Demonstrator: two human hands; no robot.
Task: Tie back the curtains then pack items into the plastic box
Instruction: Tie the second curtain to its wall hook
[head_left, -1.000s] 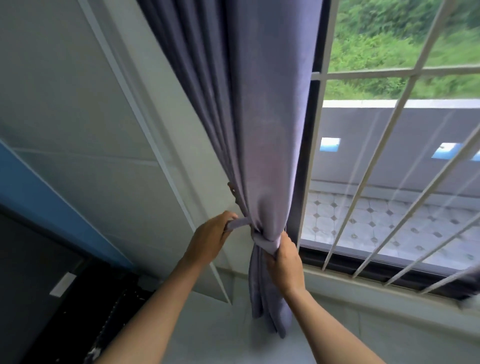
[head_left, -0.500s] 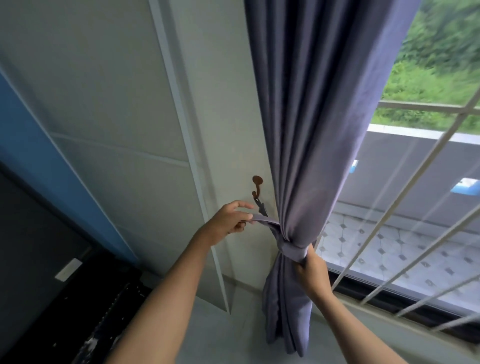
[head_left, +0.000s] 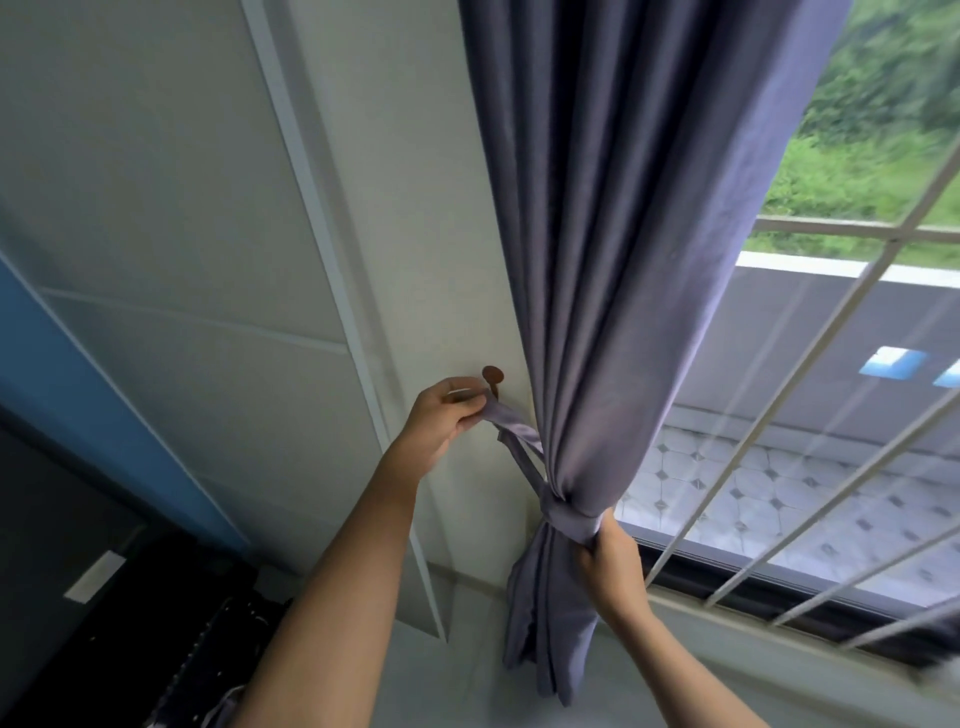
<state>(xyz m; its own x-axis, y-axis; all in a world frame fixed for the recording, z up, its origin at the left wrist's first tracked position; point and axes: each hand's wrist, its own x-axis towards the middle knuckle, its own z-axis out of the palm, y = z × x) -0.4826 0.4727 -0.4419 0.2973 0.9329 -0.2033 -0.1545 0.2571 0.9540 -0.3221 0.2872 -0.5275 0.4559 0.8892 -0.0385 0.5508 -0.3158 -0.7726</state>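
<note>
A grey-purple curtain (head_left: 623, 234) hangs left of the window, gathered into a bunch low down. A matching tieback strap (head_left: 519, 434) wraps the bunch and runs up left to a brown wall hook (head_left: 493, 375). My left hand (head_left: 447, 418) pinches the strap's loop end right at the hook. My right hand (head_left: 610, 556) grips the gathered curtain and strap at the waist of the bunch. The plastic box is not in view.
White window bars (head_left: 810, 364) cross the window on the right, above a sill (head_left: 779, 670). A white wall with a vertical trim strip (head_left: 332, 291) lies behind the hook. Dark furniture (head_left: 130, 623) sits low left, below a blue panel (head_left: 78, 395).
The view swung left and the wall hook came into sight. My left hand carried the strap end up to the hook. My right hand kept its grip on the gathered curtain.
</note>
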